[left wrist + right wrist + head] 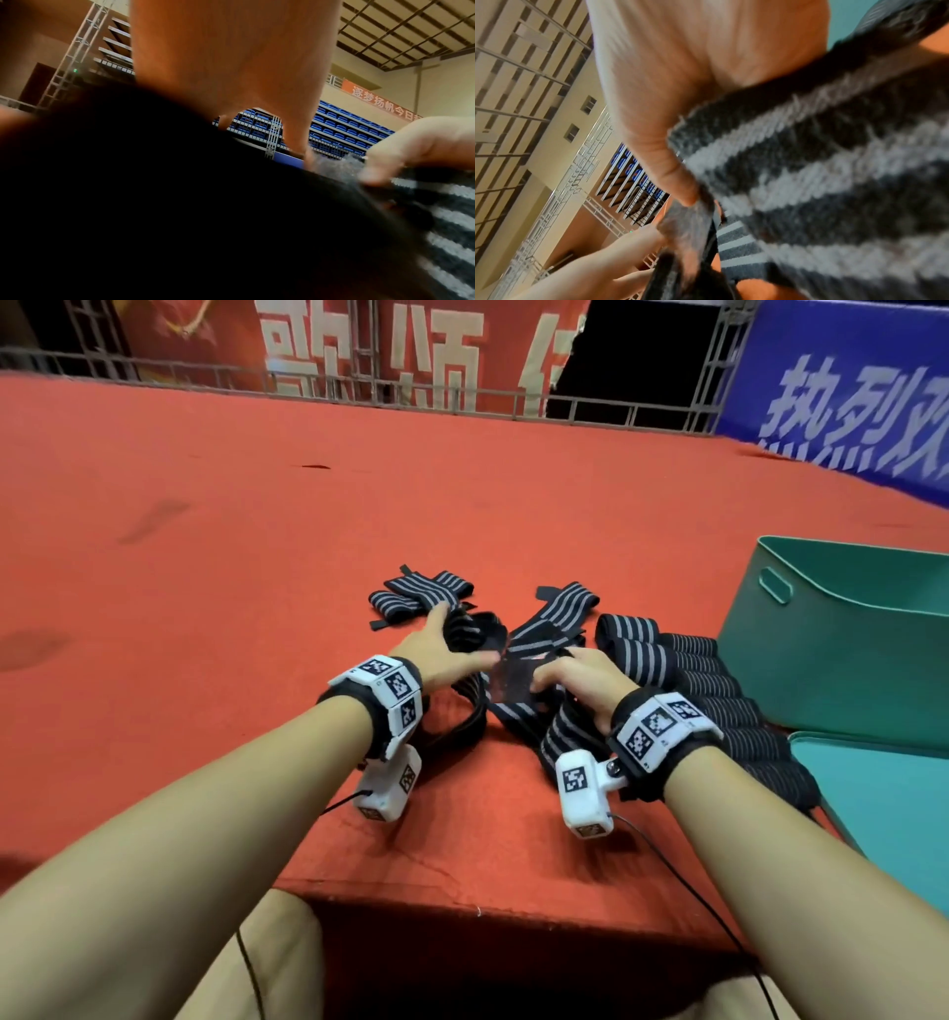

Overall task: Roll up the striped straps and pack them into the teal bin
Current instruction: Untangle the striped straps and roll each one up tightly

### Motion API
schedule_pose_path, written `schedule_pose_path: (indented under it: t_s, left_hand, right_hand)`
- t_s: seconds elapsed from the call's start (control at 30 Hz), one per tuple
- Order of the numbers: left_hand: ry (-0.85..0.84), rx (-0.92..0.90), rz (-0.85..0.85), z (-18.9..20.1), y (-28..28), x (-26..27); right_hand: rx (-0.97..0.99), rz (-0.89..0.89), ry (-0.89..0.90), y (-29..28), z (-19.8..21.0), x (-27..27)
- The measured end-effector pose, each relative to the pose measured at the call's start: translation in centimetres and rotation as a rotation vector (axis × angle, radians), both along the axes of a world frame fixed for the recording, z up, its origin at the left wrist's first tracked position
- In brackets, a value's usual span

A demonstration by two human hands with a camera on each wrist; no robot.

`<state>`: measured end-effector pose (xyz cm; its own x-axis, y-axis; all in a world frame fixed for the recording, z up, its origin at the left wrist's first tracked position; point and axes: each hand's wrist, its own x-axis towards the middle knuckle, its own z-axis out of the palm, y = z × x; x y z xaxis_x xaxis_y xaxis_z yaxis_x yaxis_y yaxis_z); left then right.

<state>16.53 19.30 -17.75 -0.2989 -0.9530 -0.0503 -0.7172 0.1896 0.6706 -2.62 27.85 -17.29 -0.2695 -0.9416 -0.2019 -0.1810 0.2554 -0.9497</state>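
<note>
Both hands are down in the loose straps [544, 629]: the right hand [580, 680] pinches a dark strap end, the left hand [441, 654] lies flat with fingers spread just beside it. Soft, light, floppy webbing, best taken by the end. Rolled straps [708, 690] wait right of the grip, the teal bin [842, 654] beyond them.

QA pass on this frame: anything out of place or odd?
Nothing damaged. The loose straps lie tangled and crossed between both hands, not yet rolled. Rolled straps sit in a row on the carpet beside the teal bin, not inside as far as visible.
</note>
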Motion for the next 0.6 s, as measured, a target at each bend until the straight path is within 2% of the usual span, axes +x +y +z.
schedule_pose_path:
  t_s: [0.1,0.23,0.4,0.5,0.6]
  left_hand:
    - [0.011,0.017,-0.026,-1.8,-0.9,-1.1]
    - [0.122,-0.054,0.082,-2.8,-0.9,-0.2]
    - [0.451,-0.015,0.176,-2.3,-0.6,1.9]
    - [0.508,0.028,0.061,-1.6,0.1,3.5]
    - [0.496,0.109,-0.034,-0.6,1.4,4.5]
  right_hand:
    - [-0.065,-0.073,-0.025,-0.1,-0.4,-0.3]
    - [-0.142,-0.120,0.009,-0.8,-0.9,-0.5]
    - [-0.178,-0.025,0.145,-1.8,-1.1,1.1]
    - [-0.148,0.079,0.129,-2.4,-1.1,2.3]
    - [-0.150,0.113,0.101,-2.9,-1.3,3.2]
